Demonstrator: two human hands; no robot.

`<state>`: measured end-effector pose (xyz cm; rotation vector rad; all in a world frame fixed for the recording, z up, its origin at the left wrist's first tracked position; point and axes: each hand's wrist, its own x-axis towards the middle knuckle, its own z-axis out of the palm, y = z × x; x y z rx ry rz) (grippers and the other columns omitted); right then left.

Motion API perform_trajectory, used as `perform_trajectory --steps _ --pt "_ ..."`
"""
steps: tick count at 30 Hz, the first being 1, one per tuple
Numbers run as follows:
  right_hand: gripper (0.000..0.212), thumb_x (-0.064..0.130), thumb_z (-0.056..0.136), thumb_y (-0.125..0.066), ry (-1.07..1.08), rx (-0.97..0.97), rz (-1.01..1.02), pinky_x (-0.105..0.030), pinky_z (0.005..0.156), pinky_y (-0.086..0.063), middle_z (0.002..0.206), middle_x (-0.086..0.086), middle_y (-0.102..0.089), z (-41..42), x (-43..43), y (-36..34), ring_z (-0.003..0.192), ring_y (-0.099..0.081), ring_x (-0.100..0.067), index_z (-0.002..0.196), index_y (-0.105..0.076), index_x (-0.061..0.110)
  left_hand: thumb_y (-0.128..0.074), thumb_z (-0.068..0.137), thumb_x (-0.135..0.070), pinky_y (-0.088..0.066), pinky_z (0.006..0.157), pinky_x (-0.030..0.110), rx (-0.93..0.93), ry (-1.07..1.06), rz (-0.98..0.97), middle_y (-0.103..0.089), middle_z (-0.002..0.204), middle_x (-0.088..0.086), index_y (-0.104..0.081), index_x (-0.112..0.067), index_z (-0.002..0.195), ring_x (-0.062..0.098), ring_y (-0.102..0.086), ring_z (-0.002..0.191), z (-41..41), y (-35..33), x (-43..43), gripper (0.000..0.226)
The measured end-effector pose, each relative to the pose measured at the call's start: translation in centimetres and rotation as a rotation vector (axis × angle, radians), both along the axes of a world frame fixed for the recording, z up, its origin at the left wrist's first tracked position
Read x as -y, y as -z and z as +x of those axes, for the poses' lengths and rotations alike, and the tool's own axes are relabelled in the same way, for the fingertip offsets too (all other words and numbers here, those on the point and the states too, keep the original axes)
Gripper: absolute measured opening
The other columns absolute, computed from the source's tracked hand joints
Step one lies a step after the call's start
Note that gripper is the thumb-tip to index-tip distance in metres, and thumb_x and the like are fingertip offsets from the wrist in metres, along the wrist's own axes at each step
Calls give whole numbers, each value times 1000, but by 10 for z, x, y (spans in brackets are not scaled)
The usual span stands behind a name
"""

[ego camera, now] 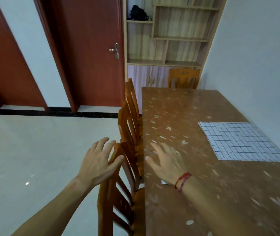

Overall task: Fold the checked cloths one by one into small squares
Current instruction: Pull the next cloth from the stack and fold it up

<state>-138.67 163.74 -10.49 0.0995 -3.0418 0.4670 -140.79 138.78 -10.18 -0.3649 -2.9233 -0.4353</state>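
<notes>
Nothing folded yet. Your one checked cloth (241, 141) lies flat and open at the bench's (178, 116) right side, edges square to the bench's. It looks near-square, so I can't tell its long axis. Left hand (98, 163) is off the bench's left edge by a chair (105, 210), right hand (166, 161) over the bench. Both grips are wide and empty.

2 bare forearms, 1 bracelet
Thin red string bracelet (182, 181) wound round the wrist of the right hand (165, 165).
</notes>
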Motion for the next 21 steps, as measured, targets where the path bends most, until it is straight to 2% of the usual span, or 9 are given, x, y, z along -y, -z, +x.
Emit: perform_trajectory --steps 4,11,17,21 --pt "62 64 93 -29 -97 16 -15 -47 108 -28 151 -1 -31 -14 48 -3 138 -29 -23 148 -24 37 -25 86 -75 -38 107 46 0 -89 -10 -41 149 4 -44 -24 141 27 -38 135 8 -3 39 78" --pt "59 63 93 -30 -211 4 18 -43 106 -30 148 2 -34 -35 121 0 132 -34 -21 146 -27 37 -23 83 -74 -39 106 44 -5 -176 25 -39 150 4 -42 -23 143 26 -37 136 3 -4 108 82" --pt "62 65 92 -25 -188 30 80 -44 108 -30 149 2 -33 -68 188 10 136 -31 -22 148 -24 37 -26 84 -72 -37 106 40 -11 -130 33 -39 149 3 -43 -23 142 24 -36 135 -34 6 182 78" --pt "70 70 86 -15 -129 50 107 -49 112 -26 149 0 -35 -96 237 17 138 -30 -23 147 -25 38 -26 83 -72 -38 106 40 2 -78 53 -38 149 2 -42 -24 143 24 -36 134 -68 10 236 78"
